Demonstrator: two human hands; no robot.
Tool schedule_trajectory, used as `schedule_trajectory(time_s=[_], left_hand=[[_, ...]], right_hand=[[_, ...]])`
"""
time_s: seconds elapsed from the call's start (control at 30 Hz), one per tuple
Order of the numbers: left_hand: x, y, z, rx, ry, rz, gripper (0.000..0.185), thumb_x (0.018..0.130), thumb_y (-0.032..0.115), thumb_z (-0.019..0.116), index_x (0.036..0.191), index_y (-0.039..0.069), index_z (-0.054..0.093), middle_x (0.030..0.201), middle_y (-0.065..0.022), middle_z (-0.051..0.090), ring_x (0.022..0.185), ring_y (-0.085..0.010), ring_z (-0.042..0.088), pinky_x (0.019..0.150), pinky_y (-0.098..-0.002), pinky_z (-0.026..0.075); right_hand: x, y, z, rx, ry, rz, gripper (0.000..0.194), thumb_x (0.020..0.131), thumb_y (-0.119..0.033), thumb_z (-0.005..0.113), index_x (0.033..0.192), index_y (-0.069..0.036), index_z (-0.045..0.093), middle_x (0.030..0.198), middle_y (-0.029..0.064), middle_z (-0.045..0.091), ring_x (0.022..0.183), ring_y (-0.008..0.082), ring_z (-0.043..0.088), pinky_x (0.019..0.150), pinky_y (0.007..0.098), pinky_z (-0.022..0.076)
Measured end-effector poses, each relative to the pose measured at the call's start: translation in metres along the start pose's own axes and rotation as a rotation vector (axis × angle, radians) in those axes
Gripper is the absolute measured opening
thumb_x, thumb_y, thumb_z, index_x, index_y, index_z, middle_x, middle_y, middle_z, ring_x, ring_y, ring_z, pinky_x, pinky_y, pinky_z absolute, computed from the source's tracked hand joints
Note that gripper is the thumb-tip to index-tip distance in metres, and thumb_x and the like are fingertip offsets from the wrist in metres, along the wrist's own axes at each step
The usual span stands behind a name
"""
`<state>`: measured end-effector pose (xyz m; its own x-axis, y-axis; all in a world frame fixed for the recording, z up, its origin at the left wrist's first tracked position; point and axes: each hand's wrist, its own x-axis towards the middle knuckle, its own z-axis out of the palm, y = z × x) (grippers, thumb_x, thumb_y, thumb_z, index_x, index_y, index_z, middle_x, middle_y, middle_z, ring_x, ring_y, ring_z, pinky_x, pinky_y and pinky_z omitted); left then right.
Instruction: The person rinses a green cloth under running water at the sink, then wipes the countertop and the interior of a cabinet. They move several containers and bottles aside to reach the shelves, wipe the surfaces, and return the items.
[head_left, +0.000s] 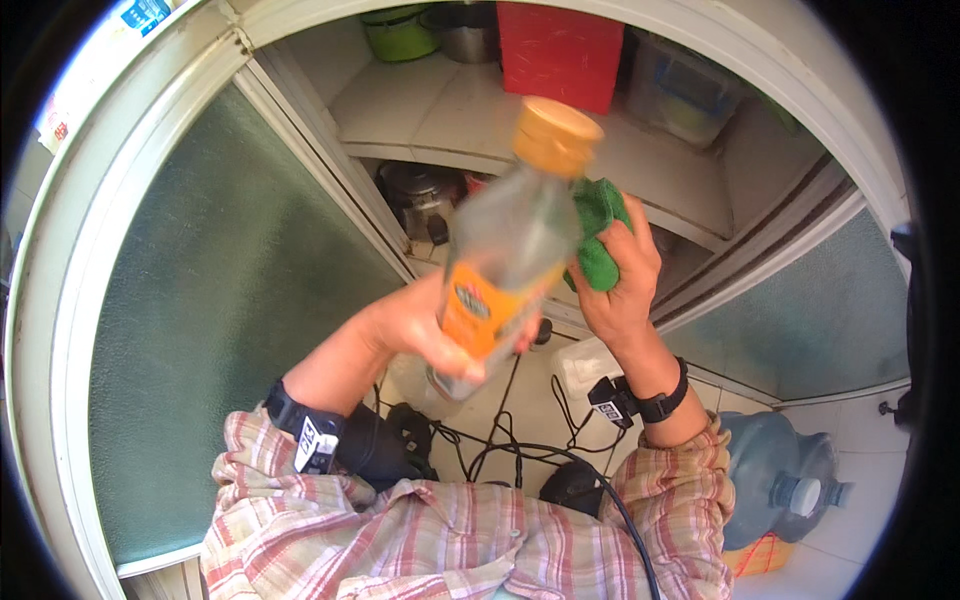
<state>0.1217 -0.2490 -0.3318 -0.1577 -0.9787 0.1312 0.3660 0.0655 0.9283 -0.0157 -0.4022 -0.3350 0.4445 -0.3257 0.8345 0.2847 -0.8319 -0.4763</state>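
Note:
My left hand (431, 322) grips the lower part of a clear plastic bottle (517, 217), which has an orange label and a yellow-orange cap (559, 135). The bottle leans with its cap up and to the right, and it is slightly blurred. In my right hand (626, 274) is a bunched green cloth (600, 232), held against or close beside the bottle's right side. Whether cloth and bottle touch cannot be made out. Behind both hands is an opened cabinet with a tiled shelf (420, 105).
On the shelf stand a green pot (401, 37), a red box (559, 52) and a clear plastic container (686, 94). A metal pot (424, 199) sits below. Frosted glass doors (225, 322) flank the cabinet. Black cables (517, 446) cross the floor; large water jugs (757, 472) lie right.

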Motion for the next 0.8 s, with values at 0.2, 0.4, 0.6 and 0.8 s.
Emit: schedule_trajectory(time_s=[0.2,0.4,0.6,0.8], left_hand=[[-0.001,-0.013,0.001,-0.176,-0.217,-0.011,0.08,0.056,0.017,0.08,0.125,0.002,0.041,0.098,-0.0156,0.055,0.091,-0.0233,0.055,0.077,-0.0353,0.046],[-0.004,-0.013,-0.001,-0.243,-0.173,-0.035,0.082,0.054,0.02,0.078,0.125,0.001,0.042,0.098,-0.0158,0.056,0.089,-0.0248,0.057,0.078,-0.037,0.047],[0.001,-0.023,0.0,-0.419,-0.124,-0.054,0.079,0.058,0.026,0.074,0.126,0.001,0.044,0.101,-0.0164,0.058,0.09,-0.0265,0.061,0.081,-0.0393,0.049],[-0.001,-0.023,-0.005,-0.521,-0.111,-0.039,0.087,0.068,0.042,0.069,0.134,-0.003,0.037,0.106,-0.0202,0.059,0.086,-0.0281,0.064,0.076,-0.0388,0.053]], right_hand=[[-0.01,0.011,0.003,0.177,0.05,0.288,0.021,0.081,-0.002,0.066,0.101,0.002,0.061,0.103,0.011,0.059,0.088,0.0186,0.06,0.078,0.0277,0.0466],[-0.003,-0.011,-0.01,0.531,0.061,0.531,0.025,0.086,-0.005,0.064,0.109,0.003,0.058,0.108,0.0056,0.059,0.09,0.0088,0.055,0.077,0.0218,0.0444],[0.008,-0.024,-0.006,0.762,0.123,0.637,0.038,0.09,-0.018,0.057,0.119,0.005,0.053,0.106,0.0091,0.061,0.096,0.0129,0.056,0.085,0.0267,0.0449],[0.009,-0.012,-0.006,0.916,0.045,0.79,0.04,0.091,-0.022,0.055,0.122,0.003,0.053,0.111,0.0108,0.06,0.1,0.0168,0.058,0.087,0.03,0.046]])
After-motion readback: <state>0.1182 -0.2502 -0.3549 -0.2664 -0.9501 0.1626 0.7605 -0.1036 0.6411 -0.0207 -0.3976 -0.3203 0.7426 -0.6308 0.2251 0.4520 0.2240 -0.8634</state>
